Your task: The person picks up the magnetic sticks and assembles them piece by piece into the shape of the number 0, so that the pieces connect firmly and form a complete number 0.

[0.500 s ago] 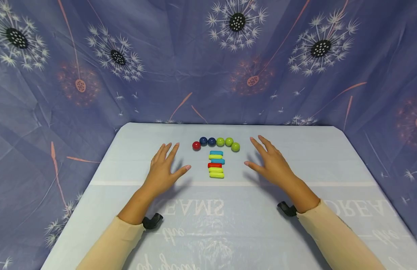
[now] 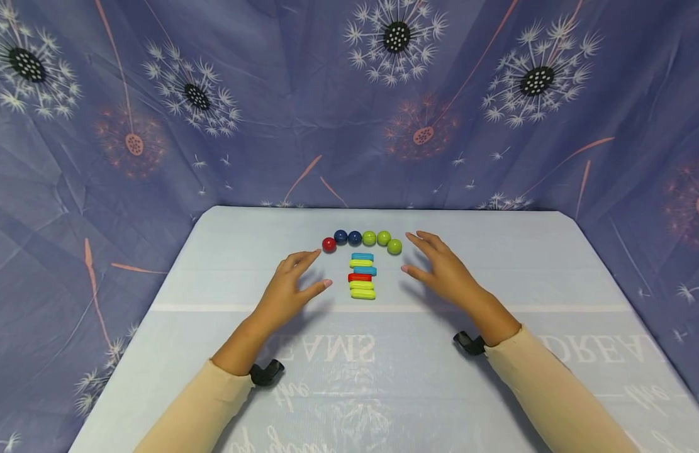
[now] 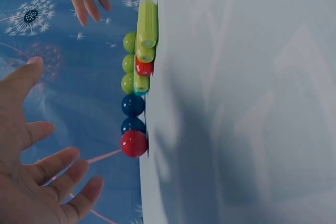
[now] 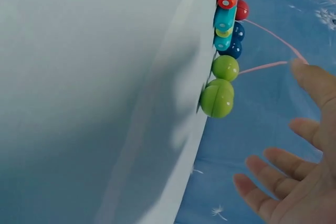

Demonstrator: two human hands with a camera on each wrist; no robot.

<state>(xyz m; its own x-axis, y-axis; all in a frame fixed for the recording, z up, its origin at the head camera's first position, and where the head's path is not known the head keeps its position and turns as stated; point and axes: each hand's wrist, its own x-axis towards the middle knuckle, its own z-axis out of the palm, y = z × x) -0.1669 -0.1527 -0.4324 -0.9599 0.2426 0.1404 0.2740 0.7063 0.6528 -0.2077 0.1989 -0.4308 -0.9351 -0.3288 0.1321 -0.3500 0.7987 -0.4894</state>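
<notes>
An arc of small glossy balls lies toward the table's back: a red ball at the left end, two dark blue balls and three green balls. In front of it, short blue, yellow and red sticks lie side by side in a column. My left hand hovers left of the sticks, fingers spread and empty, its fingertips near the red ball. On the other side my right hand is held over the table, fingers apart and holding nothing, close to the rightmost green ball.
A white table with faint printed lettering carries everything. Behind it hangs a blue curtain with dandelion prints. A dark band with a small device sits at the left wrist, and a similar device at the right.
Both hands have moved inward toward the balls and sticks, the left one to the right and the right one to the left. The balls and sticks stay in place.
</notes>
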